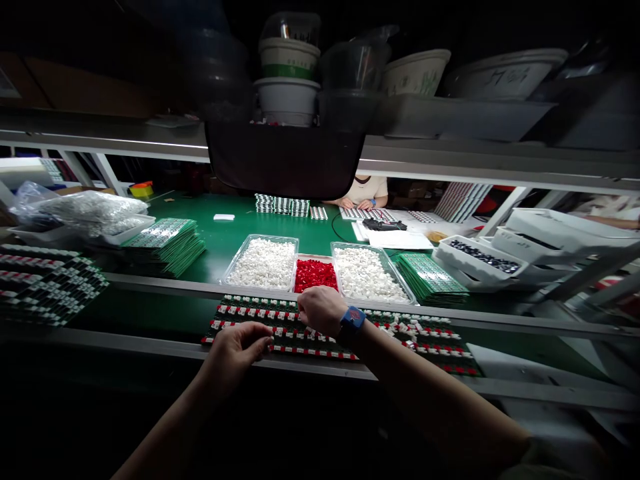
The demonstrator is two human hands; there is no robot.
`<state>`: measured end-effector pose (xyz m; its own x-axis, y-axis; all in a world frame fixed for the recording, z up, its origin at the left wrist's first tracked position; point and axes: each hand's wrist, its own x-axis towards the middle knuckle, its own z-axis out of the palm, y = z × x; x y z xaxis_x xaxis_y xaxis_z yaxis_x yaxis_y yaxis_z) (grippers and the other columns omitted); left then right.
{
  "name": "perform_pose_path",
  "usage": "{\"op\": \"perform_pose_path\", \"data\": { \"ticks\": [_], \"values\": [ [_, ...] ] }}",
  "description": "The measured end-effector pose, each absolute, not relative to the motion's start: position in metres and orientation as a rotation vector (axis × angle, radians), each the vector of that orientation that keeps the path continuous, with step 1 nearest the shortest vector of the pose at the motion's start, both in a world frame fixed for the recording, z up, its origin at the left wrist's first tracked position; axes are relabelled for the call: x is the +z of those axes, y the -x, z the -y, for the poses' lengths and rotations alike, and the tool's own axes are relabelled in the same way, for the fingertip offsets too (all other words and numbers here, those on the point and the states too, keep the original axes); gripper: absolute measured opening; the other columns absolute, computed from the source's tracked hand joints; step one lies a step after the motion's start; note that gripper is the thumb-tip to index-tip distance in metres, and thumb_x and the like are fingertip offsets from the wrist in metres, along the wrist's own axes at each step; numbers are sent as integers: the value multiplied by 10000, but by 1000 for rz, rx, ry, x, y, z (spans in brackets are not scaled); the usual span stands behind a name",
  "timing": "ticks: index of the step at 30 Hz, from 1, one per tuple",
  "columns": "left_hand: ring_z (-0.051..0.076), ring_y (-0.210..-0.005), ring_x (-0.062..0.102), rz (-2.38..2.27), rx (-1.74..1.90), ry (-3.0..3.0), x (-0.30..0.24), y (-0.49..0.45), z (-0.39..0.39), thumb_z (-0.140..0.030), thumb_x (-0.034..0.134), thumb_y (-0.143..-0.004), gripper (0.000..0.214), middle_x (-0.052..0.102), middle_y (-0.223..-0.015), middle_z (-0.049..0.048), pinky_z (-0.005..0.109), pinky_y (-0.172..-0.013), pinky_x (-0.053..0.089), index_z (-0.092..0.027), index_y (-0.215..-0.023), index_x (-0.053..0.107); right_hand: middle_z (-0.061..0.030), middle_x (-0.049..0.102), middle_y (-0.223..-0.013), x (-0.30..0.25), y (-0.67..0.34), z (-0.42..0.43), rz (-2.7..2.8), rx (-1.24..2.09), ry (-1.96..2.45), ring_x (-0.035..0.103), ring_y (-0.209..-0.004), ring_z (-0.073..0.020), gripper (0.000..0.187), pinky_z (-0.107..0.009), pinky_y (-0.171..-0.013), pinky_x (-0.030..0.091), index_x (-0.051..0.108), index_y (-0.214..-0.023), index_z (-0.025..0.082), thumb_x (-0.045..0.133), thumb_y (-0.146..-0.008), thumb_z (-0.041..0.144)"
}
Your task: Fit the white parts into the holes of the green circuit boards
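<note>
Circuit boards [310, 351] lie in a long row on the bench in front of me, set with lines of small white and red connectors. Over their left part, my left hand [239, 347] is closed in a pinch, thumb against forefinger; anything between the tips is too small to make out. My right hand [323, 310], with a blue band at the wrist, is curled above the middle of the boards. Its fingertips are hidden behind the hand. Just beyond it are red parts [315, 272] in a tray, between two clear trays of white parts [265, 263] [370, 273].
Stacked green boards [167, 243] [433, 277] flank the trays. Assembled boards [47, 287] are piled at far left. White bins [483, 263] with dark parts stand at right. A shelf [450, 157] with tubs crosses overhead. Another person [365, 193] works across the bench.
</note>
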<state>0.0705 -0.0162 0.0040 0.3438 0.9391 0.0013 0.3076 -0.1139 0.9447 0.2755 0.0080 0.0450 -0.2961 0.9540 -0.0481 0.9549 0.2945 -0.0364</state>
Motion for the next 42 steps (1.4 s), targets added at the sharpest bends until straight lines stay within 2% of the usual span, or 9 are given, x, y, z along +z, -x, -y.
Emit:
{"op": "perform_pose_path", "data": {
  "ticks": [5, 11, 16, 23, 37, 39, 42],
  "values": [
    [195, -695, 638, -1162, 789, -2022, 14, -89, -3, -318, 607, -775, 183, 722, -743, 44, 277, -683, 478, -171, -804, 713, -109, 712, -858, 53, -270, -13, -2511, -60, -1715, 656, -798, -220, 159, -244, -615, 441, 725, -827, 145, 610, -733, 202],
    [193, -800, 611, -1059, 706, -2310, 11, -105, -13, -246, 532, -824, 198, 666, -825, 58, 273, -738, 460, -178, -800, 717, -87, 706, -811, 52, -277, -16, -2572, -84, -1696, 634, -749, -194, 152, -232, -584, 398, 730, -799, 157, 620, -721, 227],
    [202, -831, 598, -1067, 626, -2385, 9, -109, -14, -188, 536, -817, 173, 654, -852, 71, 292, -769, 452, -171, -814, 708, -35, 684, -730, 50, -290, -14, -2684, -166, -1828, 566, -648, -134, 141, -221, -537, 316, 721, -749, 181, 593, -691, 188],
    [219, -843, 587, -1068, 545, -2448, 16, -114, -15, -114, 541, -775, 164, 661, -821, 73, 318, -789, 445, -170, -755, 694, -6, 633, -650, 52, -303, -5, -2805, -250, -1942, 483, -576, -102, 117, -215, -527, 286, 685, -692, 158, 570, -673, 161],
    [203, -823, 604, -1099, 556, -2441, 9, -114, -15, -161, 546, -793, 151, 650, -812, 63, 317, -789, 457, -163, -736, 686, 23, 552, -573, 49, -315, 23, -2921, -474, -2086, 420, -519, -71, 64, -204, -508, 272, 641, -607, 141, 591, -643, 124],
    [202, -800, 618, -1101, 645, -2329, 12, -114, -12, -222, 552, -815, 160, 670, -819, 60, 324, -774, 465, -167, -773, 696, 22, 559, -580, 46, -314, 25, -2940, -597, -2136, 433, -522, -71, 65, -199, -511, 288, 643, -623, 140, 587, -651, 124],
    [202, -775, 649, -1012, 778, -1942, 19, -118, -5, -340, 616, -792, 241, 708, -834, 59, 317, -734, 498, -158, -936, 679, 22, 562, -579, 39, -308, 26, -2942, -946, -2236, 462, -534, -76, 67, -190, -519, 323, 648, -659, 136, 583, -667, 143]
  ]
}}
